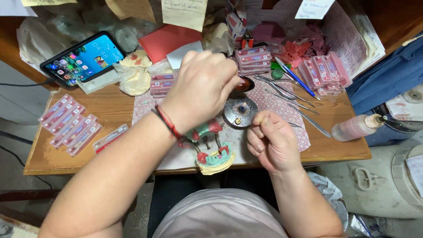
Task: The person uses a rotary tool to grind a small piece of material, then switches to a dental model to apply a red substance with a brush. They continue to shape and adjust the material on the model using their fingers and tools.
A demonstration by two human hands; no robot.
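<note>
My left hand (pixel 203 88) hovers above the middle of the wooden table (pixel 110 110) with its fingers curled shut. Its fingertips point at a small dark dish with red contents (pixel 245 83); I cannot tell whether it holds anything. A red and black cord bracelet (pixel 166 121) circles that wrist. My right hand (pixel 271 139) is lower and to the right, thumb and forefinger pinched together beside a round metal burner (pixel 240 112). Below my left wrist stands a dental articulator with green and pink casts (pixel 213 154) at the table's front edge.
Flat packs of pink tooth cards lie at the left (pixel 70 125) and stacked at the back right (pixel 324 70). Metal instruments (pixel 286 94) and a blue pen (pixel 295 77) lie on a patterned cloth. A phone (pixel 83 59) is at the back left, a squeeze bottle (pixel 357 127) at the right.
</note>
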